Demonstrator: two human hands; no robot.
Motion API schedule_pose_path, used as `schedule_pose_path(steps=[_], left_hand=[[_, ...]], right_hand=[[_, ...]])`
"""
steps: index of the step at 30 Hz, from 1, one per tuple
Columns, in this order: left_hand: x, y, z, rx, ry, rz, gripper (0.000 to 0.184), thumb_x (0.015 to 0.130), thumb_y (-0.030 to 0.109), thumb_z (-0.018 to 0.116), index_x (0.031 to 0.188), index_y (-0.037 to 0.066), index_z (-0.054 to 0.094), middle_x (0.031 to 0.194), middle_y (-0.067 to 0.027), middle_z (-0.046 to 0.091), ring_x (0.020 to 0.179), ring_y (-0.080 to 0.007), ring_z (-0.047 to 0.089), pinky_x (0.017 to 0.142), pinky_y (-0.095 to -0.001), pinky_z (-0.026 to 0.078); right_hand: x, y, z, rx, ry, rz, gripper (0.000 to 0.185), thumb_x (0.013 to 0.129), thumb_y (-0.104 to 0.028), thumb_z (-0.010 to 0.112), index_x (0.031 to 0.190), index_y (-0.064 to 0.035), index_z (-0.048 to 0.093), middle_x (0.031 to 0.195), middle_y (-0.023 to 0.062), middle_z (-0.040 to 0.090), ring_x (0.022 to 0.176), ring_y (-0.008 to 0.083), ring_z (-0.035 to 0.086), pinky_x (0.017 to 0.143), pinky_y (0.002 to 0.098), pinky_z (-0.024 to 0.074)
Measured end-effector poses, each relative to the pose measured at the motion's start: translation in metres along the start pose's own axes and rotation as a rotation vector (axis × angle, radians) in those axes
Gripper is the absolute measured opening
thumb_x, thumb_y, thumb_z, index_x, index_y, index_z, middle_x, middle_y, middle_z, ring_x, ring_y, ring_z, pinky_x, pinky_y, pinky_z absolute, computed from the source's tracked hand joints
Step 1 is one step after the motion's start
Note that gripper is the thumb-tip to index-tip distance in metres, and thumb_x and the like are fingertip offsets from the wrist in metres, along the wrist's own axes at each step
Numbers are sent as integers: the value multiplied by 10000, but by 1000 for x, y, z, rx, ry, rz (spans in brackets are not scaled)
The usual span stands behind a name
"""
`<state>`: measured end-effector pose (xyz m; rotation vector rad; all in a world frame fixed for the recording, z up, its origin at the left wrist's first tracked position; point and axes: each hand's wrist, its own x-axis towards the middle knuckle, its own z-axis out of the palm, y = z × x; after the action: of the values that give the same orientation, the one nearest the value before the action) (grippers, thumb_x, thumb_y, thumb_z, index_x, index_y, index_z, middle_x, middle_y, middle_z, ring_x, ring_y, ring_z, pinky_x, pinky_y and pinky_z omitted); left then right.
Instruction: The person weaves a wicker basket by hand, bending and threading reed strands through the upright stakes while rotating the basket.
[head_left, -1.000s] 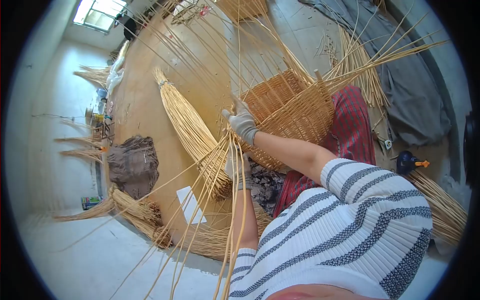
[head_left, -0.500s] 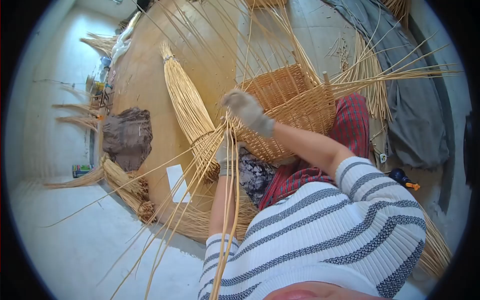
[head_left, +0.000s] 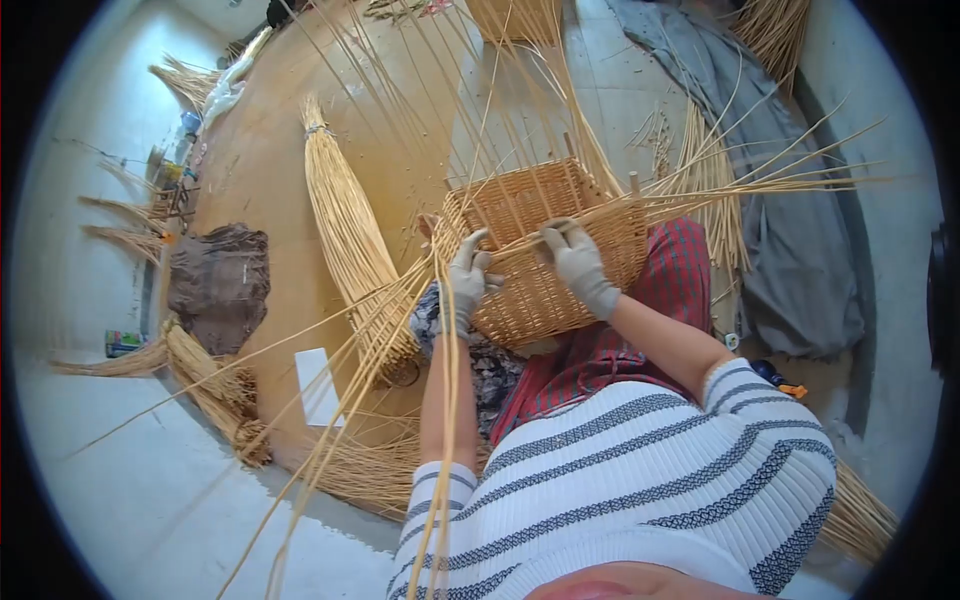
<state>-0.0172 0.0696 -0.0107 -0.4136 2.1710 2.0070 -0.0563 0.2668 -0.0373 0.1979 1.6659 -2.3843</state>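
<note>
A woven wicker basket (head_left: pixel 535 305) rests tilted by my lap, long rods standing out from its rim at several sides. My left hand (head_left: pixel 466 282), in a pale work glove, is at the near left corner of the basket with curled fingers closed around the rim and rods there. Along the near rim, my gloved right hand (head_left: pixel 578 266) pinches a thin wicker rod lying against the edge. Loose wicker rods (head_left: pixel 350 400) fan out from the left corner, passing over and beside my left forearm. The fingertips of both hands are partly hidden.
A tied bundle of wicker (head_left: pixel 340 200) lies on the floor to the left, near a white sheet (head_left: pixel 312 370) and a brown cloth (head_left: pixel 225 290). Loose rods (head_left: pixel 708 190) and a grey cloth (head_left: pixel 790 240) lie right. Another wicker piece (head_left: pixel 515 22) stands at the far side.
My right hand has moved from the left corner rightward to the middle of the near rim. The left hand has come up to the left corner. The whole view has shifted slightly.
</note>
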Motion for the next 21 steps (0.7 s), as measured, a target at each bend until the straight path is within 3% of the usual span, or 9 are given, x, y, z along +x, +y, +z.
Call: schedule_pose_path(steps=[5,8,9,11,13,16,18,20,21], left_hand=[[4,-12,7,227,299,102,191,1043,257,515,1081,115,637,656,-15,581,442,-102,567,399,-270,449],[5,-8,6,78,219,-11,197,1042,255,518,1104,109,634,697,-18,605,438,-111,566,405,-271,453],[2,-2,9,78,222,-24,186,1037,229,533,1133,108,638,718,-21,625,495,-121,624,437,-269,487],[6,-6,13,-30,235,11,182,1032,226,546,1144,116,638,727,-23,633,537,-130,653,456,-267,503],[4,-6,21,-216,242,33,172,1001,233,614,1076,83,652,760,-37,657,640,-160,709,510,-270,541],[7,4,25,-59,296,-80,217,962,238,678,920,27,655,749,-45,654,616,-155,698,521,-266,543],[8,15,37,-18,413,-68,331,932,295,723,805,3,635,727,-47,656,594,-143,683,528,-264,526],[11,-5,35,2,464,-56,346,938,299,714,790,-7,645,782,-60,662,566,-131,662,525,-278,504],[3,3,39,125,513,-19,306,945,288,700,911,-13,654,870,-79,672,561,-148,658,525,-307,500]], right_hand=[[53,-65,107,-992,-185,-968,326,963,-158,600,1287,-141,565,1336,188,598,1077,328,663,810,383,555],[65,-67,104,-744,-354,-736,400,958,-118,585,1352,-144,522,1484,196,460,1007,326,680,821,374,556],[72,-47,73,-1288,-235,-649,447,950,-59,575,1381,-128,474,1438,172,513,909,275,696,803,363,572],[22,-24,14,-175,-162,-626,362,994,-49,521,1344,-128,473,1225,137,630,836,181,678,720,334,586],[11,-4,-16,140,-293,-522,267,1050,-158,492,1305,-89,456,935,66,662,871,166,660,765,378,569],[-5,-33,-11,-3,-141,-158,248,1075,-237,446,1267,-83,479,929,82,662,836,170,655,798,346,552],[-8,-29,7,-153,-242,-441,245,1077,-263,437,1226,-85,517,932,90,662,845,173,663,737,308,547],[-24,-23,19,418,-500,-335,225,1068,-270,465,1120,-75,563,892,75,669,830,176,675,660,299,547],[-11,-33,-2,53,-338,-438,157,1027,-200,564,1086,-57,586,904,59,672,829,166,677,615,277,540]])
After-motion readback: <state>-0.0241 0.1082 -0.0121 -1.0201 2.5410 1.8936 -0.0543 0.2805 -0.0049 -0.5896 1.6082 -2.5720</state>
